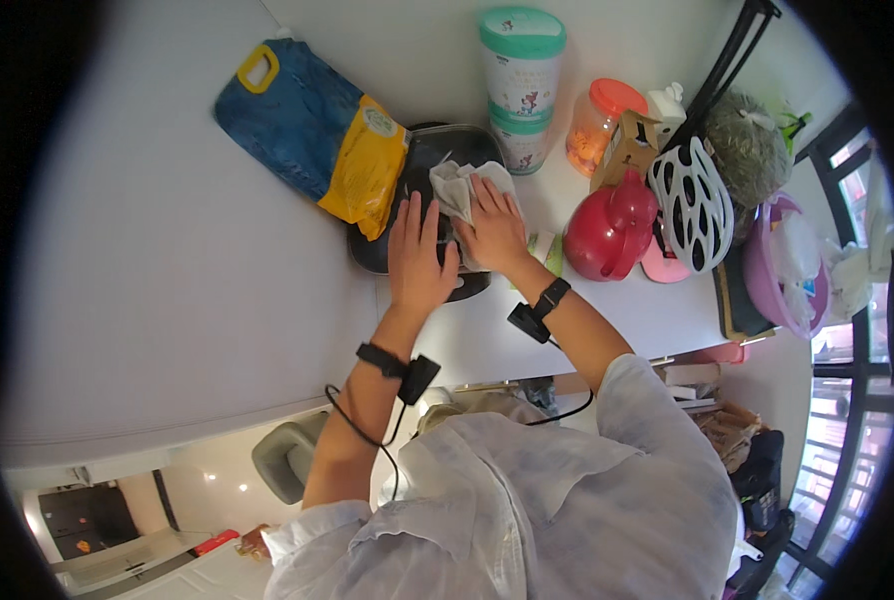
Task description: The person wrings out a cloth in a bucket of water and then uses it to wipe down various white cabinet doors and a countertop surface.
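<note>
A black, shallow container [454,146] with rounded corners and a handle cutout at its near end lies on the white surface. My left hand [422,258] rests over its near left part, fingers stretched out and a little apart, holding nothing. Bunched under the fingers of my right hand [494,226] is a whitish cloth [451,185], pressed against the container's right side. The hands and cloth hide much of the container's inside. A blue and yellow bag [312,130] with a yellow handle overlaps its left edge.
Behind the container stand stacked white and green tubs [523,75]. To the right are an orange-lidded jar [599,130], a cardboard box [627,148], a red rounded object [607,232], a white helmet [689,207] and a purple basin [779,270]. Cables hang from both wrist devices.
</note>
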A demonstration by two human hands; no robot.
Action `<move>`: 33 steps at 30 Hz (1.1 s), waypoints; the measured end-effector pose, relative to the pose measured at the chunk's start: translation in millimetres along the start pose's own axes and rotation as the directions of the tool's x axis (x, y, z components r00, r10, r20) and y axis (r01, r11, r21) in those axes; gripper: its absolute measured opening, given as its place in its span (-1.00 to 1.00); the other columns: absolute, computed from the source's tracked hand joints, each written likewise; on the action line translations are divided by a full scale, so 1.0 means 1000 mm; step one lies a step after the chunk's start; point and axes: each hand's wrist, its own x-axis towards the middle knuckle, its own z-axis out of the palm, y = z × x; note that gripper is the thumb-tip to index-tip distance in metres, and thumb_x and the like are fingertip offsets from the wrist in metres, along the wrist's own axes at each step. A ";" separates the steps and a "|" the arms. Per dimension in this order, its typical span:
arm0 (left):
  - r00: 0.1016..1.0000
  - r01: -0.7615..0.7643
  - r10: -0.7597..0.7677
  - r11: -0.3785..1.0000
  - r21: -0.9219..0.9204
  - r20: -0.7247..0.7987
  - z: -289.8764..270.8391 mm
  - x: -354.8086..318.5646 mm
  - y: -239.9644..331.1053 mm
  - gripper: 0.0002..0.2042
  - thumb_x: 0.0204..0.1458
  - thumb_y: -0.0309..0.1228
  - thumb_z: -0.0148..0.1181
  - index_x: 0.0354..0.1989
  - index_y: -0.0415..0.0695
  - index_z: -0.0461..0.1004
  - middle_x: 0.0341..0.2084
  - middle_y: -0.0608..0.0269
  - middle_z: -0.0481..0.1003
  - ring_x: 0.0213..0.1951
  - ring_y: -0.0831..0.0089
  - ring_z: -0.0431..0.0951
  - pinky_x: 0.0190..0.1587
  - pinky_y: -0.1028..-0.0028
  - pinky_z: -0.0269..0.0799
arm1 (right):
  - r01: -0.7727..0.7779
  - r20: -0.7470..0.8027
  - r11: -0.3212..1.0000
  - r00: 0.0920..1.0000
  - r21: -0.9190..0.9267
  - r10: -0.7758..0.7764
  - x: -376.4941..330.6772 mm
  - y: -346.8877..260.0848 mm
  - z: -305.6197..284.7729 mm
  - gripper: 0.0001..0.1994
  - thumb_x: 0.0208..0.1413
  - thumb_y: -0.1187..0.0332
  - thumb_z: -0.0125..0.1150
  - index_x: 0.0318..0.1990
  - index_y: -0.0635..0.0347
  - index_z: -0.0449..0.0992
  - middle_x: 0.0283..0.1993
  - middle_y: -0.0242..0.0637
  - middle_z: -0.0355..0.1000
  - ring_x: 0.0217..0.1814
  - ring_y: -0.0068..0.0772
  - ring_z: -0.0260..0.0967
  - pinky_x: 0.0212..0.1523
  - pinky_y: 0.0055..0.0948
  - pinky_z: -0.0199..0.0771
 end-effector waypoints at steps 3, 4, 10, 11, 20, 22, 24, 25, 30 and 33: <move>0.999 0.036 -0.032 0.991 0.126 -0.028 0.022 0.010 -0.026 -0.54 -0.06 -0.40 0.16 0.07 -0.29 0.39 0.10 -0.10 0.38 0.14 -0.08 0.34 0.18 0.11 0.23 | 0.019 0.052 1.000 0.999 -0.024 -0.018 0.002 -0.001 -0.004 -0.48 0.01 0.11 0.19 0.03 0.34 0.43 0.35 -0.04 0.12 0.41 -0.02 0.01 0.29 0.06 0.07; 0.999 0.022 -0.016 0.992 0.121 -0.047 0.023 0.013 -0.031 -0.61 -0.05 -0.40 0.17 -0.02 -0.29 0.45 0.01 -0.05 0.45 0.08 -0.03 0.40 0.13 0.16 0.31 | 0.012 0.055 1.000 0.998 -0.014 -0.011 0.003 -0.001 -0.005 -0.48 0.00 0.12 0.19 0.03 0.35 0.43 0.35 -0.03 0.12 0.41 -0.02 0.01 0.29 0.05 0.07; 0.985 0.041 -0.018 0.991 0.126 -0.173 0.035 0.012 -0.033 -0.76 -0.07 -0.43 0.19 -0.24 -0.28 0.58 -0.19 0.00 0.58 -0.08 0.07 0.55 -0.04 0.30 0.49 | 0.023 0.147 0.999 0.989 -0.023 -0.020 0.037 0.021 0.011 -0.46 0.02 0.14 0.15 0.07 0.37 0.39 0.36 -0.03 0.11 0.41 -0.01 0.00 0.30 0.04 0.06; 0.984 0.021 0.001 0.992 0.123 -0.176 0.035 0.015 -0.032 -0.76 -0.09 -0.44 0.19 -0.25 -0.28 0.58 -0.20 0.00 0.58 -0.09 0.09 0.57 -0.06 0.31 0.51 | 0.002 0.145 1.000 0.989 -0.024 0.001 0.050 0.032 0.019 -0.44 0.05 0.12 0.11 0.12 0.37 0.36 0.37 -0.04 0.10 0.42 -0.02 0.00 0.30 0.03 0.05; 0.988 0.011 0.006 0.994 0.110 -0.157 0.031 0.017 -0.032 -0.76 -0.13 -0.46 0.20 -0.26 -0.27 0.58 -0.21 0.03 0.59 -0.11 0.12 0.58 -0.09 0.34 0.53 | -0.113 0.422 0.994 0.901 -0.005 0.104 0.160 0.058 0.059 -0.41 0.19 0.01 -0.12 0.16 0.35 0.33 0.25 0.03 0.26 0.31 0.02 0.15 0.28 -0.07 0.12; 0.991 -0.002 0.020 0.991 0.131 -0.136 0.030 0.017 -0.032 -0.76 -0.13 -0.46 0.21 -0.25 -0.27 0.58 -0.21 0.02 0.58 -0.10 0.13 0.58 -0.09 0.35 0.53 | -0.166 0.434 0.986 0.887 -0.023 0.159 0.164 0.054 0.060 -0.44 0.18 0.00 -0.12 0.08 0.35 0.39 0.06 0.08 0.40 0.14 0.07 0.31 0.19 -0.06 0.21; 0.990 -0.013 0.032 0.990 0.137 -0.135 0.032 0.019 -0.032 -0.76 -0.12 -0.44 0.21 -0.25 -0.27 0.57 -0.20 0.03 0.58 -0.10 0.13 0.58 -0.12 0.35 0.54 | -0.121 0.360 0.993 0.926 -0.002 0.113 0.154 0.062 0.062 -0.47 0.16 0.02 -0.08 0.04 0.34 0.40 0.00 0.10 0.42 0.05 0.12 0.35 0.11 -0.08 0.30; 0.989 -0.020 0.042 0.988 0.152 -0.144 0.033 0.020 -0.032 -0.76 -0.11 -0.42 0.21 -0.25 -0.27 0.56 -0.20 0.03 0.57 -0.10 0.14 0.57 -0.15 0.36 0.54 | -0.060 0.280 0.998 0.959 0.020 0.052 0.153 0.064 0.060 -0.50 0.13 0.04 -0.03 0.00 0.33 0.42 -0.05 0.12 0.44 -0.04 0.16 0.39 0.02 -0.09 0.38; 0.990 -0.003 0.029 0.983 0.184 -0.141 0.034 0.015 -0.033 -0.76 -0.09 -0.41 0.20 -0.25 -0.26 0.56 -0.19 0.03 0.57 -0.10 0.14 0.57 -0.15 0.37 0.55 | -0.074 0.216 0.997 0.974 -0.001 0.073 0.094 0.041 0.035 -0.37 0.14 0.06 0.00 0.23 0.39 0.24 0.34 0.01 0.14 0.42 -0.01 0.01 0.32 -0.05 0.05; 0.990 0.004 0.020 0.987 0.163 -0.143 0.033 0.016 -0.033 -0.75 -0.09 -0.41 0.20 -0.23 -0.26 0.56 -0.19 0.02 0.57 -0.10 0.13 0.57 -0.15 0.36 0.55 | -0.039 0.165 0.998 0.986 0.041 0.032 0.056 0.030 0.017 -0.41 0.08 0.11 0.08 0.15 0.41 0.33 0.37 -0.08 0.10 0.43 -0.03 -0.01 0.32 0.03 0.05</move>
